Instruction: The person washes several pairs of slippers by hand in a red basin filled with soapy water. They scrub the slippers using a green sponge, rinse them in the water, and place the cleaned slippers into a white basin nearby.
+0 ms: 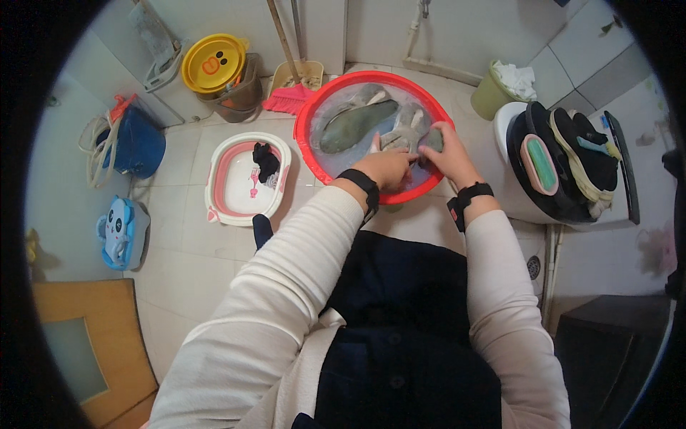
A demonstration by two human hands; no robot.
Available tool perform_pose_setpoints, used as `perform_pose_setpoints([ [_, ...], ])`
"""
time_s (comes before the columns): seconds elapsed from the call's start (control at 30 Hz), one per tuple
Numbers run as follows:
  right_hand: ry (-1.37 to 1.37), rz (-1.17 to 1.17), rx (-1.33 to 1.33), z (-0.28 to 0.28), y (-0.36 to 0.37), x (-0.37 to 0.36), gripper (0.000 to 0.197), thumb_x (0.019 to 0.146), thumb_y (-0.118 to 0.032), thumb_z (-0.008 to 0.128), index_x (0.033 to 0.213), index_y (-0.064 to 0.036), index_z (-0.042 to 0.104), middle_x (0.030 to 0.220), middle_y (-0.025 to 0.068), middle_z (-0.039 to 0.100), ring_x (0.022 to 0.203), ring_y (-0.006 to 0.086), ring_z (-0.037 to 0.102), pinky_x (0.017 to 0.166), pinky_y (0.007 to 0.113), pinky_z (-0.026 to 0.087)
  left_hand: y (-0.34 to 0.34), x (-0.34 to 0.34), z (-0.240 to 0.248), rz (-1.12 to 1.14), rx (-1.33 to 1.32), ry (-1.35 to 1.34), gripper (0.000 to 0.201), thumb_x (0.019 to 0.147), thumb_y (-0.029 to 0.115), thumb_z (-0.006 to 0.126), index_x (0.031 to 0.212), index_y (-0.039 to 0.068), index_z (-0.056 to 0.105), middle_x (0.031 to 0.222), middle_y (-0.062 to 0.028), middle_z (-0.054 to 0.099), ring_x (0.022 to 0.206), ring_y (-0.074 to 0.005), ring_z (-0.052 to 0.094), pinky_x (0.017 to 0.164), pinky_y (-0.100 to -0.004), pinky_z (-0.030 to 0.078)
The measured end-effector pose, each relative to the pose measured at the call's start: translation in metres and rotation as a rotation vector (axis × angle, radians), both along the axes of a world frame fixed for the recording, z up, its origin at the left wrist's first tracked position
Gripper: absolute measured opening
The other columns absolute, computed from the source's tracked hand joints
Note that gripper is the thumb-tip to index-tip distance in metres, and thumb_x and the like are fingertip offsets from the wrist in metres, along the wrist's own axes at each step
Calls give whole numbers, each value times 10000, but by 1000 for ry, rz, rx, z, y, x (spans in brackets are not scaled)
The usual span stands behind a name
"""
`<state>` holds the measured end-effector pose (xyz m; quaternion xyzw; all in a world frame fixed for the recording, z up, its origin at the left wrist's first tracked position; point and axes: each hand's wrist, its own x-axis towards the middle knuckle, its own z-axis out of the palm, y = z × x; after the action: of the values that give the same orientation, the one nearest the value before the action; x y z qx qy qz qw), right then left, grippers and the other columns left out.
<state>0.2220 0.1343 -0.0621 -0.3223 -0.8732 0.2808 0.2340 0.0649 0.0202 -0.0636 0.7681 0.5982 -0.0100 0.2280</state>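
A red basin [303,130] of cloudy, sudsy water stands on the floor in front of me. In it floats one shoe [357,127] with its grey-green sole turned up. Beside it is a second, wet grey shoe [404,133], directly under my hands. My left hand [389,169] is closed at the shoe's near side, thumb pointing up along it. My right hand [447,153] wraps round its right end, where a grey-green part shows between thumb and fingers. Some left fingertips are hidden, and I cannot make out whether they hold anything smaller.
Left of the basin sits a white-and-pink tub [214,179] with black cloth inside. A pink broom [287,99], brown bin [239,107] and blue bucket [146,143] stand farther back. At right, shoes [579,150] and a green-bristled brush [541,164] lie on the toilet lid, near a green wastebasket [487,99].
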Motion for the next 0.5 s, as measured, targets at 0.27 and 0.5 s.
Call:
perform_pose_setpoints([
  [0.27, -709, 198, 136, -16, -3, -9, 405, 799, -110, 623, 1200, -134, 574, 1166, 133, 611, 1113, 317, 562, 942, 388, 446, 2, -14, -2, 126, -71, 194, 602, 824, 208, 565, 1405, 195, 408, 1447, -49, 416, 1384, -154, 307, 1047, -704, -29],
  [0.5, -1073, 352, -6, -35, -3, -34, 429, 823, -66, 506, 1245, -134, 542, 1168, 176, 609, 1083, 361, 581, 891, 433, 476, 2, -26, -14, 84, -83, 193, 317, 797, 345, 638, 1111, 307, 667, 1488, 58, 340, 1389, -194, 287, 952, -798, 127],
])
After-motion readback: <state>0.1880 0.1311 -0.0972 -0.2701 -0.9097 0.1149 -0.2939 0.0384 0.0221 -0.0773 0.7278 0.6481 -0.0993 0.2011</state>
